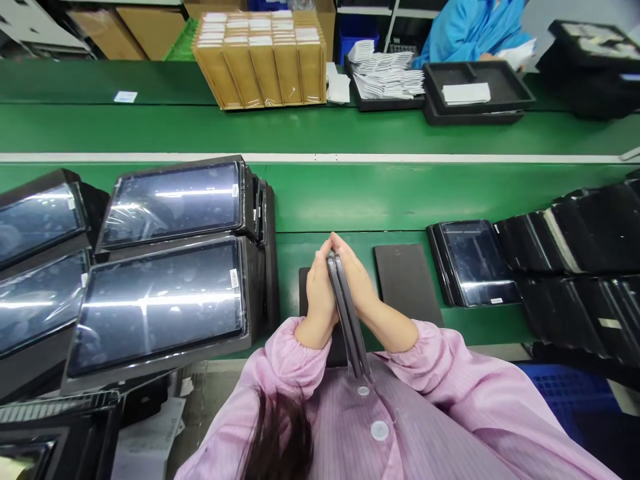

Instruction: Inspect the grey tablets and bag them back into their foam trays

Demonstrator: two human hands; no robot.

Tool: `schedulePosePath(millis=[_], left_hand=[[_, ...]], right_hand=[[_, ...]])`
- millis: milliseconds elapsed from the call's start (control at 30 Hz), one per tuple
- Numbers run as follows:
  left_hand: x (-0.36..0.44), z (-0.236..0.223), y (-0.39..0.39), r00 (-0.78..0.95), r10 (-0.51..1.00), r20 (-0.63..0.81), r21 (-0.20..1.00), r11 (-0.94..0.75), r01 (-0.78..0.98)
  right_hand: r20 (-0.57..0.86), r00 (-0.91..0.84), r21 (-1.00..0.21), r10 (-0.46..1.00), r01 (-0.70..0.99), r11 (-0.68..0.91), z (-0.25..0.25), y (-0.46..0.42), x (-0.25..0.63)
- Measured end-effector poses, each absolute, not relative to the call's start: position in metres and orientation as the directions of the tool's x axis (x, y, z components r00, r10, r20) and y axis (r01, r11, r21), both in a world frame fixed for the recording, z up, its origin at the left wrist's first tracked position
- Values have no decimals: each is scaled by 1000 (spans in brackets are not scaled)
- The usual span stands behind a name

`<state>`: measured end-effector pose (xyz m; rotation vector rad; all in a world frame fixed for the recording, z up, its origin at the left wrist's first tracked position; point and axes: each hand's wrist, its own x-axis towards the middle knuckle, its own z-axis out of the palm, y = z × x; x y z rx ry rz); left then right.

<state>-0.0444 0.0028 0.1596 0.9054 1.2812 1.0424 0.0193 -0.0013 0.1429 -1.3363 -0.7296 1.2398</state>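
Observation:
Two thin dark tablets [349, 313] stand on edge side by side in front of my chest, seen almost edge-on. My left hand [320, 293] presses flat against their left face, and my right hand [356, 277] presses against the right face. Both hands' fingertips meet beyond the far end of the pair, so the tablets are clamped between my palms. Their screens are hidden. A black pad [407, 277] lies flat on the green bench to the right of my right hand. Another dark pad [303, 283] is partly covered by my left hand.
Stacked tablets in black foam holders [165, 300] crowd the left side. On the right stand rows of dark tablets [480, 260]. Across the bench are a partitioned cardboard box [260, 73], folded white papers [385, 73], black trays [477, 110] and a person in blue sleeves [465, 33].

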Motion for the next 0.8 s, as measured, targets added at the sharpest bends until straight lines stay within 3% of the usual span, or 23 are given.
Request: schedulePosePath(millis=[300,600,667,800], left_hand=[[-36,154,18,-42,931,-362,920,350,-175],[-35,135,24,-23,973,-232,969,229,-88],[-34,131,20,-43,984,-171,983,168,-71],[-32,123,21,-57,994,98,995,-99,-8]], right_hand=[[-261,266,-942,928,-279,-185,132,14,22],[-245,233,-956,941,-222,-194,118,22,29],[-246,242,-956,939,-221,-193,116,23,31],[-246,285,-952,926,-251,-176,117,25,37]])
